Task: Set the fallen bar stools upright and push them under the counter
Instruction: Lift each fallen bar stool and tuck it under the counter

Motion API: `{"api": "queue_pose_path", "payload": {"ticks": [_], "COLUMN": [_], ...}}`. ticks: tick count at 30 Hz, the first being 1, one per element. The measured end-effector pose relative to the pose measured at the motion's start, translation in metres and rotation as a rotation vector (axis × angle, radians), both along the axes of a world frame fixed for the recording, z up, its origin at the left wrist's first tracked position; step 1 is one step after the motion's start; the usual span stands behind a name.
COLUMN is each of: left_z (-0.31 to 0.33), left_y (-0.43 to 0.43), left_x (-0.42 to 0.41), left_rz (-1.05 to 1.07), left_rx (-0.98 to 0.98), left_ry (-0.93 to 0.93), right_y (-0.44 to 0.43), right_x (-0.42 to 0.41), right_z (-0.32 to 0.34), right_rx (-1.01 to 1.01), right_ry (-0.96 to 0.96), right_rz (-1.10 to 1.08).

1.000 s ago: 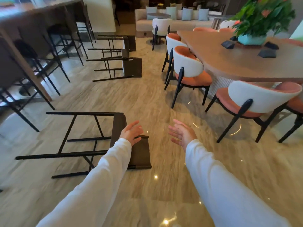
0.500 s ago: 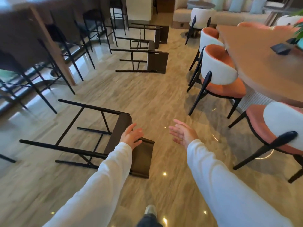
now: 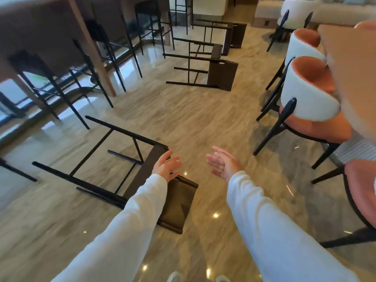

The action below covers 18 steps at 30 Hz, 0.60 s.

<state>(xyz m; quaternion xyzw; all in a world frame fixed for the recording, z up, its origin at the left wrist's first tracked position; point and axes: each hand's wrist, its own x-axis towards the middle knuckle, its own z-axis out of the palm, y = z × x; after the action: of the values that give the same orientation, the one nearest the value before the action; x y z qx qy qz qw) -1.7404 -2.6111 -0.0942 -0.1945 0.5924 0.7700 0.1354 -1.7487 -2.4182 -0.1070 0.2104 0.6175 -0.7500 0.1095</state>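
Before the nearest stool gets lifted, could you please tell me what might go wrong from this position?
1. Both hands are open and neither grips yet; the left hand is over the nearest fallen bar stool, the right hand off to its side. A one-sided lift could twist the stool.
2. The polished floor looks glossy, so the legs may slide while tipping up.
3. The orange dining chair stands close by on the right; a swinging stool might knock it.
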Motion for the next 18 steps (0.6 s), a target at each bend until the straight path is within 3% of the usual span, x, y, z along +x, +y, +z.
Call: {"api": "queue_pose_path", "payload": {"ticks": [9,18], "left_z": [-0.062,-0.234], "left_y": [0.051,0.035], "left_x": [-0.012,-0.01], "left_rz": [0.287,0.44], "left_rx": [0.02,0.008], "left_ry": [-0.142,-0.278], "right_y": [0.04,0.028], "right_x": [-0.044,-0.054], "right_z": [-0.052,-0.214], "right_rx": [0.031,0.026], "right_ry": [-0.05,-0.129], "right_rz": [0.25,0.326]}}
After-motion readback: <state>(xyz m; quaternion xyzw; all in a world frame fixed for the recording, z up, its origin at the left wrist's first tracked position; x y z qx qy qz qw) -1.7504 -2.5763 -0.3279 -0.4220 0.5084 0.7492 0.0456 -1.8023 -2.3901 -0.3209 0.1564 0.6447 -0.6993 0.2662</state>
